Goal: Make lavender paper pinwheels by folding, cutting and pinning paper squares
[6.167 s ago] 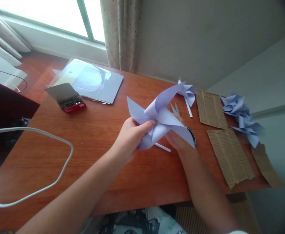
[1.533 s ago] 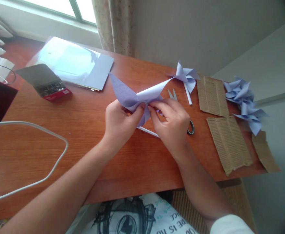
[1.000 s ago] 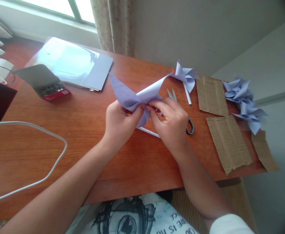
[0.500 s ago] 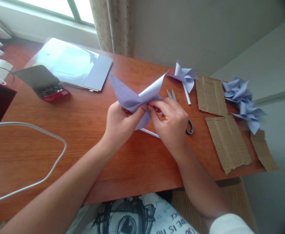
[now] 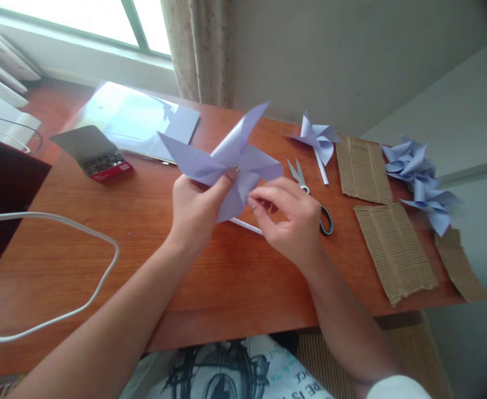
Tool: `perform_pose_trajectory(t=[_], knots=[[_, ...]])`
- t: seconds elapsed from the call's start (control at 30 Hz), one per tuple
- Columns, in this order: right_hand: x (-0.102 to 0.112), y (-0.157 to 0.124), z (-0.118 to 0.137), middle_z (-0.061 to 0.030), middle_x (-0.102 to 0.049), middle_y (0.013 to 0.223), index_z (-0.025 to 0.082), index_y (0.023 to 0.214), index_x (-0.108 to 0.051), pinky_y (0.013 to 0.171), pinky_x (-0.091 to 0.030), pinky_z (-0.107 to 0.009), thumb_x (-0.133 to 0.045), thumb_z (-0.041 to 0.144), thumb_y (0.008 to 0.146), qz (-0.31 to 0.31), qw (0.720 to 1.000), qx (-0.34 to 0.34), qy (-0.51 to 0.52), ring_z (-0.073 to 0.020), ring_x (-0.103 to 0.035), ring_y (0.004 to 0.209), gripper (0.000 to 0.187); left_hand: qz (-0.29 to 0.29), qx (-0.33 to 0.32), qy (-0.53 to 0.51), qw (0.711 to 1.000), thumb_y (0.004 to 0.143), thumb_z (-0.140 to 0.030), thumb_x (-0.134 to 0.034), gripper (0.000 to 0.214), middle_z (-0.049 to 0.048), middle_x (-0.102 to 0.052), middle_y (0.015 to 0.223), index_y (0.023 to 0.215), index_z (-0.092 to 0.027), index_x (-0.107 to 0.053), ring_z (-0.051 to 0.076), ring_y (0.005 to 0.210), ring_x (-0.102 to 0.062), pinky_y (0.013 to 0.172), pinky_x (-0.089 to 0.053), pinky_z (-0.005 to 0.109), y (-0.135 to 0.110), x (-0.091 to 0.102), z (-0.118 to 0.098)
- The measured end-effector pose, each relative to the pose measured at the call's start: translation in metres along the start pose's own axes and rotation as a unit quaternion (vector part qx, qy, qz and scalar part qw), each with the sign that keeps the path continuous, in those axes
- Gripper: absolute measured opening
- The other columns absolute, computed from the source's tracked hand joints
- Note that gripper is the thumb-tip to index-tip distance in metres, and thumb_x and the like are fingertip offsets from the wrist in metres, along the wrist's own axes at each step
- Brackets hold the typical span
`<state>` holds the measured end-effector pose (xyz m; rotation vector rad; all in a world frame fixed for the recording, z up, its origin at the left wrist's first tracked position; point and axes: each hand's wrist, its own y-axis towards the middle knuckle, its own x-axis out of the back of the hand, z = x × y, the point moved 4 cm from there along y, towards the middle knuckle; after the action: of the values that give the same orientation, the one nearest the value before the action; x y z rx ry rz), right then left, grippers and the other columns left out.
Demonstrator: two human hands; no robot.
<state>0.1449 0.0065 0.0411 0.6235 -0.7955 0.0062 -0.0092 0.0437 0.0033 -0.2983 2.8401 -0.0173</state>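
Note:
A pale lilac paper pinwheel (image 5: 249,158) is held up above the table, its folded blades spread. My left hand (image 5: 196,208) grips it from the left, thumb pressed beside a small shiny piece at its centre and fingers behind the paper. Beside the lower right blade, my right hand (image 5: 291,219) has thumb and forefinger pinched together at the paper's edge. Whether anything sits in that pinch is too small to tell. On the table beneath lies a white paper stick (image 5: 247,225), partly hidden by my hands.
Scissors (image 5: 302,176) lie just beyond my right hand, near a finished pinwheel (image 5: 316,136) on a stick. Cardboard pieces (image 5: 395,249) and more pinwheels (image 5: 429,199) are at right. At left are an opened small box (image 5: 108,163), a glossy folder (image 5: 181,124) and a white cable (image 5: 112,255).
The pinwheel has turned so its centre and blades face me more. My right fingers have come away from the centre to the lower right blade's edge. The view has shifted slightly.

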Motion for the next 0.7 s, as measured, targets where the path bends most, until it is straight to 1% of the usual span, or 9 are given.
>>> perform_pose_trajectory(t=[0.07,0.13,0.2,0.3,0.37,0.47,0.57,0.63,0.7], knots=[[-0.01,-0.001,-0.002,-0.0014,-0.071,0.091,0.021,0.093,-0.071,0.072,-0.051,-0.027,-0.061,0.018,0.095,0.111,0.994,-0.004,-0.006,-0.0143,-0.066,0.08,0.01,-0.037,0.002,-0.075,0.997,0.074,-0.02,-0.081,0.008,-0.0015,-0.073,0.081,0.077,-0.018,-0.074,0.012,0.076,-0.065,0.07,-0.051,0.024,0.008,0.006,-0.003],[-0.019,-0.003,-0.008,-0.0016,-0.071,0.092,0.021,0.092,-0.071,0.074,-0.048,-0.028,-0.062,0.021,0.095,0.192,0.98,-0.026,-0.039,-0.0153,-0.066,0.084,0.01,-0.061,0.021,-0.135,0.989,0.074,-0.014,-0.079,0.01,-0.0036,-0.074,0.085,0.078,-0.021,-0.072,0.011,0.082,-0.067,0.076,-0.053,0.022,0.017,0.012,-0.007],[-0.027,-0.004,-0.013,-0.0025,-0.071,0.094,0.021,0.093,-0.072,0.075,-0.046,-0.029,-0.065,0.027,0.095,0.232,0.969,-0.055,-0.066,-0.0167,-0.065,0.087,0.01,-0.067,0.065,-0.166,0.982,0.075,-0.011,-0.076,0.013,-0.0061,-0.074,0.083,0.08,-0.022,-0.071,0.01,0.081,-0.067,0.075,-0.053,0.02,0.022,0.015,-0.009],[-0.037,-0.007,-0.013,-0.0031,-0.069,0.097,0.021,0.096,-0.071,0.073,-0.043,-0.029,-0.068,0.033,0.093,0.26,0.96,-0.074,-0.071,-0.0178,-0.063,0.087,0.013,-0.065,0.137,-0.182,0.972,0.077,-0.013,-0.074,0.01,-0.0056,-0.07,0.07,0.084,-0.019,-0.069,0.008,0.064,-0.062,0.063,-0.05,0.02,0.023,0.015,-0.009],[-0.042,-0.008,-0.011,-0.003,-0.068,0.098,0.021,0.095,-0.07,0.073,-0.042,-0.029,-0.066,0.029,0.093,0.266,0.959,-0.077,-0.064,-0.0178,-0.062,0.087,0.009,-0.056,0.167,-0.188,0.966,0.078,-0.015,-0.072,0.007,-0.0039,-0.067,0.065,0.083,-0.017,-0.068,0.008,0.057,-0.059,0.057,-0.048,0.02,0.02,0.012,-0.009],[-0.044,-0.008,-0.013,-0.0024,-0.068,0.094,0.02,0.09,-0.069,0.072,-0.042,-0.029,-0.064,0.021,0.093,0.25,0.962,-0.105,-0.023,-0.0168,-0.061,0.084,0.006,-0.025,0.193,-0.193,0.962,0.078,-0.017,-0.073,0.005,-0.002,-0.067,0.065,0.08,-0.016,-0.068,0.009,0.056,-0.06,0.057,-0.048,0.02,0.014,0.005,-0.009],[-0.039,-0.005,-0.022,-0.0015,-0.069,0.086,0.019,0.087,-0.068,0.07,-0.043,-0.029,-0.065,0.023,0.091,0.205,0.957,-0.178,0.102,-0.0147,-0.059,0.075,0.006,0.003,0.198,-0.201,0.959,0.078,-0.017,-0.073,0.004,-0.0008,-0.068,0.065,0.079,-0.017,-0.069,0.011,0.057,-0.06,0.057,-0.049,0.02,0.011,0.001,-0.011],[-0.034,-0.003,-0.029,-0.0012,-0.069,0.085,0.018,0.089,-0.067,0.07,-0.046,-0.028,-0.068,0.027,0.089,0.157,0.928,-0.246,0.233,-0.0144,-0.061,0.075,0.008,0.019,0.192,-0.208,0.959,0.078,-0.017,-0.073,0.004,0.0001,-0.068,0.065,0.078,-0.018,-0.069,0.012,0.059,-0.06,0.056,-0.05,0.02,0.01,0.0,-0.012],[-0.03,-0.003,-0.034,-0.0005,-0.07,0.086,0.019,0.094,-0.069,0.072,-0.048,-0.028,-0.071,0.028,0.086,0.11,0.874,-0.301,0.365,-0.0143,-0.062,0.077,0.012,0.033,0.186,-0.216,0.958,0.078,-0.018,-0.074,0.005,0.0004,-0.068,0.065,0.077,-0.017,-0.069,0.012,0.059,-0.061,0.055,-0.05,0.02,0.01,0.0,-0.012]])
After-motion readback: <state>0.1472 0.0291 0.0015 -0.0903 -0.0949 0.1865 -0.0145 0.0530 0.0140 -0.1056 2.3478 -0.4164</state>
